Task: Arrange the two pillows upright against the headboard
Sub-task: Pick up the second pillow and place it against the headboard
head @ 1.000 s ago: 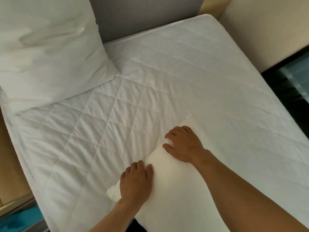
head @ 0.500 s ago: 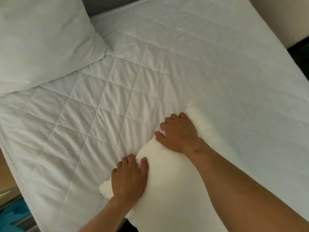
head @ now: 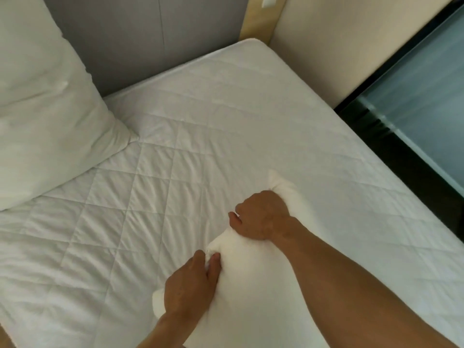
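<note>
A white pillow (head: pixel 42 114) leans upright against the grey headboard (head: pixel 150 41) at the upper left. A second white pillow (head: pixel 253 292) lies near me on the quilted mattress (head: pixel 226 136). My left hand (head: pixel 190 285) pinches its near top edge, and my right hand (head: pixel 261 214) is clenched around the same edge further right. Both hands bunch the fabric. My forearms hide the pillow's lower part.
A beige wall (head: pixel 339 41) runs along the mattress's right side, with a dark frame and glass panel (head: pixel 421 101) beyond it. A pale wooden strip (head: pixel 261 18) stands at the headboard's right end. Bare mattress stretches between the two pillows.
My flat hands have closed into grips on the near pillow's top edge, bunching it up. The view has tilted up, so the headboard and wall show again.
</note>
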